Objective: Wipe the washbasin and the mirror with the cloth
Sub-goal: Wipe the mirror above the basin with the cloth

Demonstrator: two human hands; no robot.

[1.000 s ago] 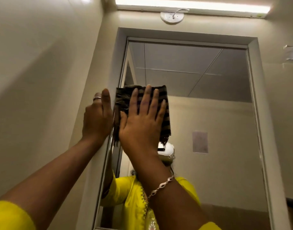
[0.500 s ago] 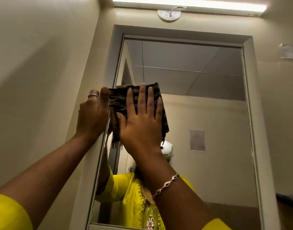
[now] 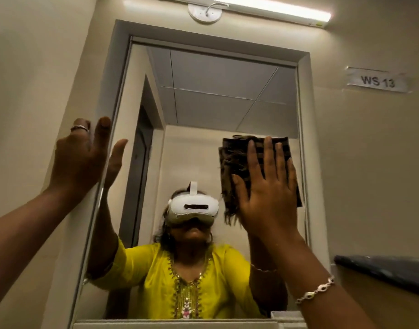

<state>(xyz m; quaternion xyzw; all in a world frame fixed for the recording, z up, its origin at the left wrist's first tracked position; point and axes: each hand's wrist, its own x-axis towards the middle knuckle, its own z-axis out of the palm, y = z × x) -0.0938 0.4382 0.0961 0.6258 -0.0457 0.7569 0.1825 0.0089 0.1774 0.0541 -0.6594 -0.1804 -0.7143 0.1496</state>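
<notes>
Right of centre, the right hand (image 3: 267, 186) lies flat with straight fingers, pressing the folded dark cloth (image 3: 237, 162) against the mirror (image 3: 215, 91) so its whole face rubs the glass. At left, the left hand (image 3: 78, 157) rests open on the mirror's frame (image 3: 109, 91), probably for balance.

Washroom of an institutional or office building. A framed wall mirror (image 3: 194, 150) hangs under a tube light (image 3: 263, 7); a printed label (image 3: 377, 80) reading "WS 13" marks the wall, and the glass reflects suspended ceiling panels (image 3: 215, 74).
</notes>
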